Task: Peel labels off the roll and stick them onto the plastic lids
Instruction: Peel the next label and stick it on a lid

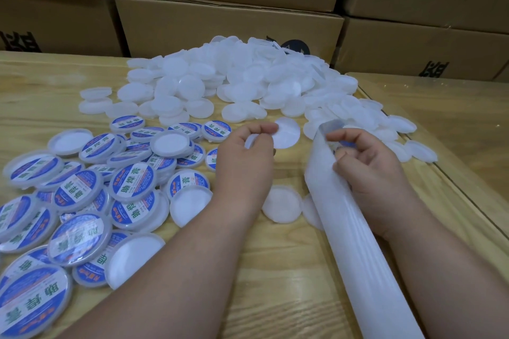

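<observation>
Labelled lids [82,195]: lower left, done.
Backing strip [355,228]: lower right, pinched in right hand [369,170].
Left hand [245,157]: centre, fingers curled round blank lid [252,140] (label unseen); centre the label, press flat.
Blank pile [242,82]: upper centre.

Blank white lids [237,77] lie heaped at twelve o'clock; blue-labelled lids [82,190] are scattered at nine. The white backing strip [355,231] runs from centre toward five o'clock.

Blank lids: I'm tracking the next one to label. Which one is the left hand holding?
The blank lid at the left hand: pinched at its edge in a fingertip grip, apart from the heap behind.
</observation>
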The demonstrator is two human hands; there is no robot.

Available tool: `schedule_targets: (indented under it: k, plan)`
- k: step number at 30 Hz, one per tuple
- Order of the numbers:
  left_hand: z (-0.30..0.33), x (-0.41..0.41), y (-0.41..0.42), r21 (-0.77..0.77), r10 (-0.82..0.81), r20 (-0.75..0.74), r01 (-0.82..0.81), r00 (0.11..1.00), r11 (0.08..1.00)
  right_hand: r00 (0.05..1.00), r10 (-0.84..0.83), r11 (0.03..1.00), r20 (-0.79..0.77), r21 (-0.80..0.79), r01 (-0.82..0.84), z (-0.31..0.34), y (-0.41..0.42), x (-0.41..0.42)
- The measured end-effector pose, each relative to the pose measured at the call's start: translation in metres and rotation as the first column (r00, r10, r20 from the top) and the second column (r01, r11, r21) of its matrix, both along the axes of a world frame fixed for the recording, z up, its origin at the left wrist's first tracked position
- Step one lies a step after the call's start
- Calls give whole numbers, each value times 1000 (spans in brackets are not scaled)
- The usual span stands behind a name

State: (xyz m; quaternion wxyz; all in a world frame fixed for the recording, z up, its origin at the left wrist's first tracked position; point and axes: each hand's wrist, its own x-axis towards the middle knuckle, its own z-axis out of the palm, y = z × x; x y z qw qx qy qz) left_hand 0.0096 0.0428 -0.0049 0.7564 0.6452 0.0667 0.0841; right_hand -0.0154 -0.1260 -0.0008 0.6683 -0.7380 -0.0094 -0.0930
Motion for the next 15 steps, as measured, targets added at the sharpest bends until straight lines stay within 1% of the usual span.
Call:
schedule_targets:
  k: [3,6,10,13,15]
  plan:
    - [0,-2,0,36,-43,-3,43,999,998,975,-82,972,207,-198,124,0,4,-2]
    - [1,-4,-1,48,-83,11,83,996,995,925,-65,909,375,-361,210,4,10,-5]
    - [1,-5,-1,49,-105,23,104,994,993,877,7,826,481,-497,266,6,14,-6]
    - [2,-6,-2,43,-143,30,142,989,989,839,41,785,542,-537,308,6,13,-6]
    - [1,-6,-2,46,-167,30,165,986,985,832,43,773,553,-546,323,5,13,-5]
